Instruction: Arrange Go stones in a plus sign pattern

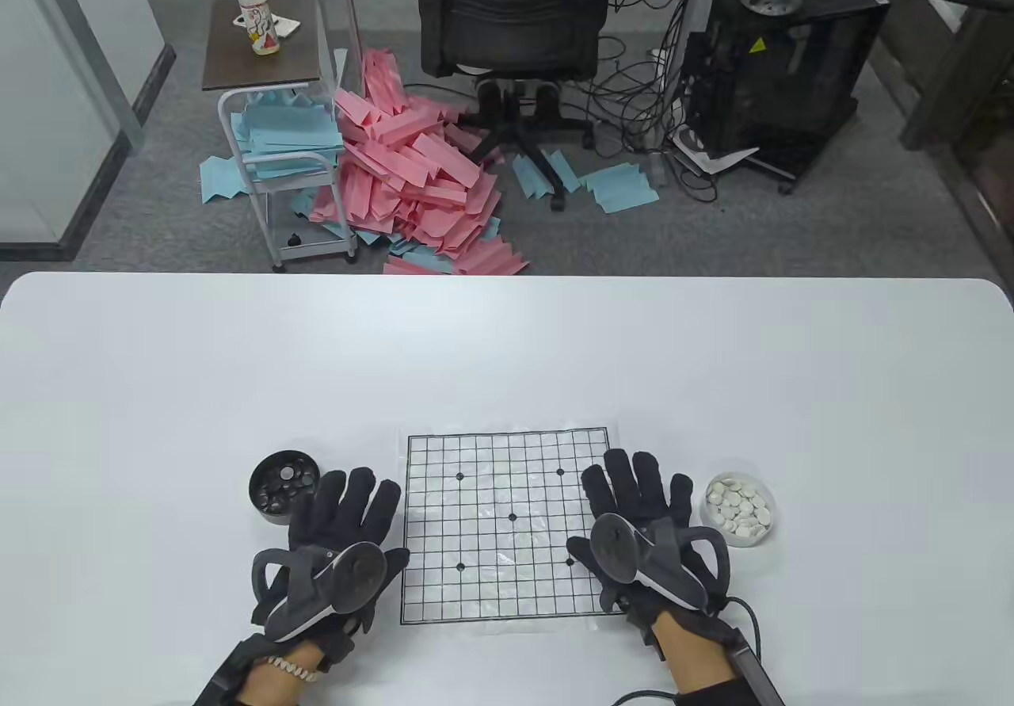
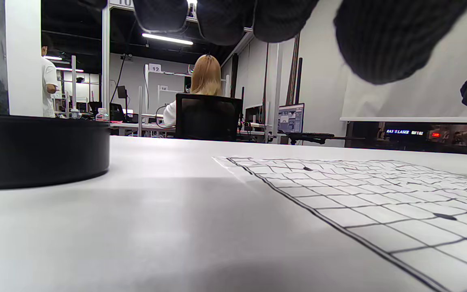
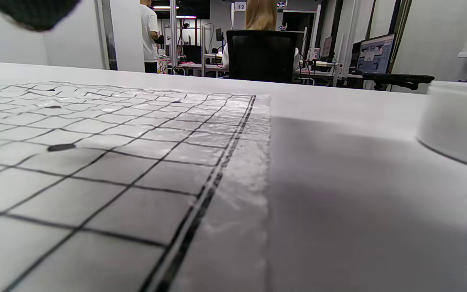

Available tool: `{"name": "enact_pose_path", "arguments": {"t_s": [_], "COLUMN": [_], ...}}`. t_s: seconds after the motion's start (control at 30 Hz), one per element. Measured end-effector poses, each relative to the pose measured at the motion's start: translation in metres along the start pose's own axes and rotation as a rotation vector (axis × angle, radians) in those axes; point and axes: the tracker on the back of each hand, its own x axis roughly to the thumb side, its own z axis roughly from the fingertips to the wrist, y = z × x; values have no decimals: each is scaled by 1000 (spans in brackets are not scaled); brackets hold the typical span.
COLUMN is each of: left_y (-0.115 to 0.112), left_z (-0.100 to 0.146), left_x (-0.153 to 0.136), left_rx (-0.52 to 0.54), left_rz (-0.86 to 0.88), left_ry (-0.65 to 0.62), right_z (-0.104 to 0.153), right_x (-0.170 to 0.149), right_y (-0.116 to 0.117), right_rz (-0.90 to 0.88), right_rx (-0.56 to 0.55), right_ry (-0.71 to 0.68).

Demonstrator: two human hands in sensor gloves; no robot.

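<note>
My right hand (image 1: 646,528) is flat and spread, holding nothing, just over the grid board's (image 1: 507,528) right edge. The white stones' bowl (image 1: 739,509) sits just to its right, so that's my nearest grab. Left hand (image 1: 341,536) is flat and empty too, beside the black stones' bowl (image 1: 283,486). No stones on the board yet.

Black knit gloves (image 1: 344,512), grey trackers (image 1: 329,587)

White table (image 1: 507,341), grid sheet (image 1: 507,528), black stone bowl (image 1: 283,488), white stone bowl (image 1: 739,509), both hands flat
</note>
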Motion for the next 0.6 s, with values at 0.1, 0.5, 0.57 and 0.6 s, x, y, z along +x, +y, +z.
{"name": "enact_pose_path", "arguments": {"t_s": [0.1, 0.5, 0.57, 0.6], "left_y": [0, -2, -2, -2], "left_z": [0, -1, -1, -1], "left_x": [1, 1, 1, 1], "left_rx": [-5, -10, -14, -16], "left_rz": [2, 6, 0, -6], "left_ry": [-2, -12, -8, -4], "right_z": [0, -1, 0, 0], "right_x": [3, 2, 1, 1], "right_y": [0, -1, -2, -2], "right_rz": [19, -13, -9, -11], "right_rx": [1, 10, 9, 6], "right_ry": [-12, -8, -8, -7]}}
